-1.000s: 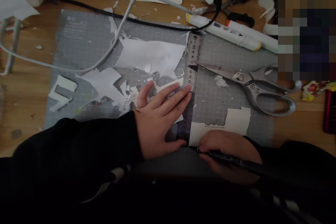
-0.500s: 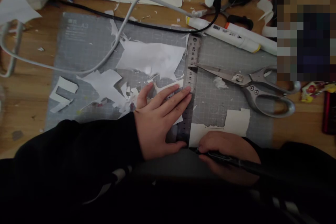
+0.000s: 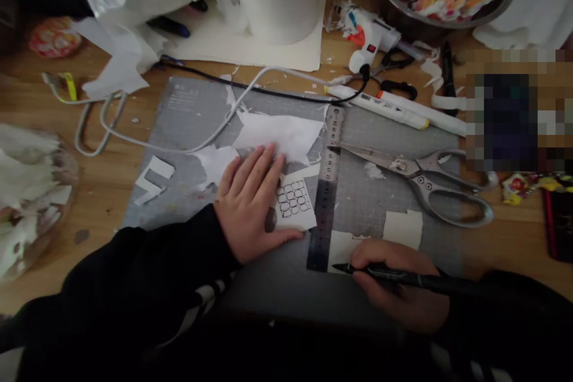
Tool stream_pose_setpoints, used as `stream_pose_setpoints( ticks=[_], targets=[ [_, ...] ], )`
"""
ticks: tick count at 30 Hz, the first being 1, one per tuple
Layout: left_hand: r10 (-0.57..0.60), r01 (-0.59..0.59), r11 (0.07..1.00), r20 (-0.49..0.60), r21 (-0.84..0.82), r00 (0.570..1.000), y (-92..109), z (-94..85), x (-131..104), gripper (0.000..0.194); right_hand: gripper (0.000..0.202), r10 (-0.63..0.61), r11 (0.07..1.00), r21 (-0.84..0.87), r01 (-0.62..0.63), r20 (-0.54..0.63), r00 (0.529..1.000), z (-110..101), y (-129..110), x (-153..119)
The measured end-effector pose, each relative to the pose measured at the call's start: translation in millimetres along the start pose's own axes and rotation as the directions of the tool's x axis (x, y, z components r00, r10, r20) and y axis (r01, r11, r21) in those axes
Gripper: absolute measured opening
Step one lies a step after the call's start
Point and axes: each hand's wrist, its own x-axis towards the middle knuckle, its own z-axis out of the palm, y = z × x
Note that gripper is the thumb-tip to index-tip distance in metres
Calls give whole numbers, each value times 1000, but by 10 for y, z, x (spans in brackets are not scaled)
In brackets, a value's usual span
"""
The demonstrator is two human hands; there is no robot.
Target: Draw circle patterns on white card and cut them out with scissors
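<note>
The right hand was curled around a slim, glossy black pen, pinching it close to its tapered point, which sat over the near left corner of a matte cream card; whether the nib met the surface could not be told. That card lay partly under the hand, with a step-cut far edge and a short inked line showing beside the knuckles. The left hand gripped nothing: it lay palm down, fingers spread, over paper, its thumb reaching along the near edge of a small off-white piece inked with rows of rounded loops inside a box. Between the two cards ran a straight steel ruler, brushed pale at its far end and dark at the near one. The tip of the scissors, all grey metal with broad looped handles, rested at the ruler's edge. Beneath everything spread a smooth grey cutting mat printed with a fine grid. On it, beyond the fingers, lay a crisp white sheet with jagged, torn edges, and farther left an angular U-shaped cutout. A smooth, pale, rounded cord curved across the mat's far side.
</note>
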Motion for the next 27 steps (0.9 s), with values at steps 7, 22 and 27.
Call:
stream_pose_setpoints(
  ticks=[7,22,27],
  targets=[
    [100,-88,994,187,-71,977,-197,-55,-82,90,5,19,1000,3,-19,38,999,6,16,-6],
    [194,-156,961,152,-229,969,-68,-73,-130,88,4,-19,1000,4,19,44,999,-10,39,-1],
    [213,-172,954,151,-247,965,-25,-57,-154,86,4,-58,998,26,57,28,998,29,40,0]
  ],
)
